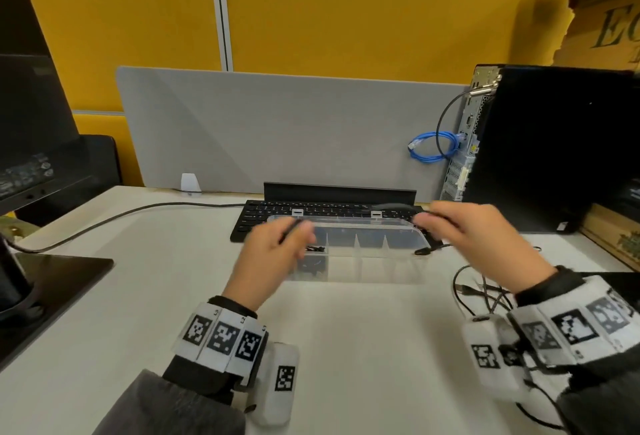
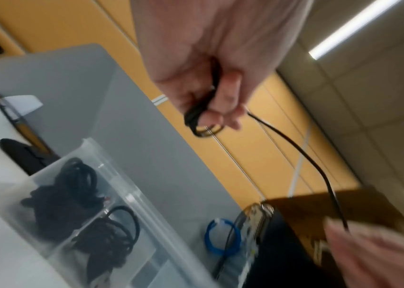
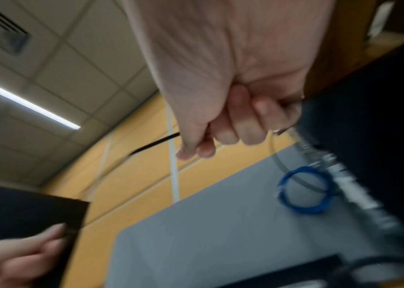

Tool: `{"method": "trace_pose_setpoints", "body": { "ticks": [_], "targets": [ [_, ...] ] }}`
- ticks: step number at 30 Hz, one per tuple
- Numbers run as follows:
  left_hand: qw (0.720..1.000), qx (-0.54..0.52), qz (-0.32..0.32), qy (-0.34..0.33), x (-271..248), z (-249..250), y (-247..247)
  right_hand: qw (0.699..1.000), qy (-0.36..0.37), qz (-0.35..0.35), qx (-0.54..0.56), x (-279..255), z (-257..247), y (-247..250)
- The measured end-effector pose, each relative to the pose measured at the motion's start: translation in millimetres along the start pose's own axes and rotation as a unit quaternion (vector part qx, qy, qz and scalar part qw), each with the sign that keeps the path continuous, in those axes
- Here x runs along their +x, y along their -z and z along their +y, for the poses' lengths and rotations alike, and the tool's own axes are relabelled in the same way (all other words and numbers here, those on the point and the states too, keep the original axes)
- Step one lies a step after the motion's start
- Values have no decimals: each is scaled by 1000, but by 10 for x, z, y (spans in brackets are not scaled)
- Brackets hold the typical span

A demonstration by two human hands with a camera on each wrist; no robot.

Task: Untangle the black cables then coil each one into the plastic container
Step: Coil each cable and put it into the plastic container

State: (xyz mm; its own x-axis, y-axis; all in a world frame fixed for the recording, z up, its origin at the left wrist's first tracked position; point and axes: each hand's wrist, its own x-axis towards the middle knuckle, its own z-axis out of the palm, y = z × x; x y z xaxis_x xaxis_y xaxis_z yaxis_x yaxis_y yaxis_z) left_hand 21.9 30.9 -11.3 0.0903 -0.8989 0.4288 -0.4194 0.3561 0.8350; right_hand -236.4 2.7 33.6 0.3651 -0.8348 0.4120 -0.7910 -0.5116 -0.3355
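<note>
A clear plastic container (image 1: pixel 356 263) with dividers stands open in front of the keyboard. Coiled black cables (image 2: pixel 73 181) fill two of its left compartments. My left hand (image 1: pixel 277 244) hovers above the container's left end and grips a small coil of black cable (image 2: pixel 199 117). That cable (image 2: pixel 314 165) runs on to my right hand (image 1: pixel 460 226), which pinches it above the container's right end. A tangle of black cables (image 1: pixel 485 292) lies on the table under my right wrist. Both hands are blurred by motion.
A black keyboard (image 1: pixel 263 212) lies behind the container, with a grey divider panel (image 1: pixel 277 129) behind it. A black computer tower (image 1: pixel 547 143) with a blue cable loop (image 1: pixel 433 147) stands at the right. A monitor base (image 1: pixel 52 271) sits at the left.
</note>
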Motion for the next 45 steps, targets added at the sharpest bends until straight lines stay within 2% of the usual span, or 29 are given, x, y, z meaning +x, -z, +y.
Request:
{"method": "trace_pose_setpoints", "body": {
  "ticks": [2, 4, 6, 8, 10, 14, 16, 18, 22, 24, 26, 28, 29, 31, 34, 37, 39, 41, 42, 44, 45],
  "targets": [
    [981, -133, 135, 48, 60, -42, 139, 994, -72, 66, -46, -14, 330, 140],
    [949, -211, 216, 86, 99, -61, 245, 978, -140, 132, -83, -43, 606, 242],
    [938, -226, 239, 105, 105, -73, 235, 962, -208, 136, -111, -71, 753, 267],
    [940, -225, 236, 103, 91, -59, 179, 951, -246, 101, -161, -93, 770, 225],
    [937, -229, 242, 108, 80, -46, 156, 940, -227, 129, -219, -99, 725, 185],
    [922, -249, 263, 139, 90, -81, 185, 918, -112, 298, -235, -3, 496, 362],
    [917, -257, 266, 148, 95, -103, 196, 905, -43, 338, -254, 70, 394, 496],
    [917, -260, 260, 155, 100, -129, 202, 892, -7, 346, -291, 125, 324, 572],
    [932, -242, 225, 147, 99, -159, 158, 909, -32, 257, -327, 76, 295, 455],
    [938, -234, 213, 140, 90, -157, 130, 924, -61, 143, -350, 16, 319, 327],
    [942, -230, 204, 136, 84, -157, 117, 932, -112, -18, -345, -53, 288, 235],
    [946, -232, 182, 132, 79, -149, 102, 948, -138, -127, -258, -88, 227, 185],
    [951, -232, 163, 127, 73, -143, 90, 957, -142, -149, -203, -88, 186, 147],
    [964, -216, 110, 111, 55, -125, 44, 974, -115, -150, -128, -97, 18, 58],
    [983, -162, 32, 82, 17, -53, -73, 989, -27, -145, 30, -120, -376, -141],
    [990, -125, 4, 63, 0, -20, -160, 964, 36, -173, 197, -157, -733, -405],
    [990, -127, -17, 66, -14, 3, -168, 947, 56, -148, 278, -169, -816, -554],
    [972, -208, -59, 97, -28, 55, -131, 942, 27, -47, 330, -126, -762, -617],
    [951, -272, -89, 115, -39, 82, -95, 945, 10, 17, 326, -92, -691, -625],
    [890, -401, -175, 127, -78, 128, -12, 942, -2, 108, 317, -30, -549, -612],
    [859, -444, -226, 120, -102, 143, 23, 943, 3, 115, 311, -13, -493, -614]
  ]
}}
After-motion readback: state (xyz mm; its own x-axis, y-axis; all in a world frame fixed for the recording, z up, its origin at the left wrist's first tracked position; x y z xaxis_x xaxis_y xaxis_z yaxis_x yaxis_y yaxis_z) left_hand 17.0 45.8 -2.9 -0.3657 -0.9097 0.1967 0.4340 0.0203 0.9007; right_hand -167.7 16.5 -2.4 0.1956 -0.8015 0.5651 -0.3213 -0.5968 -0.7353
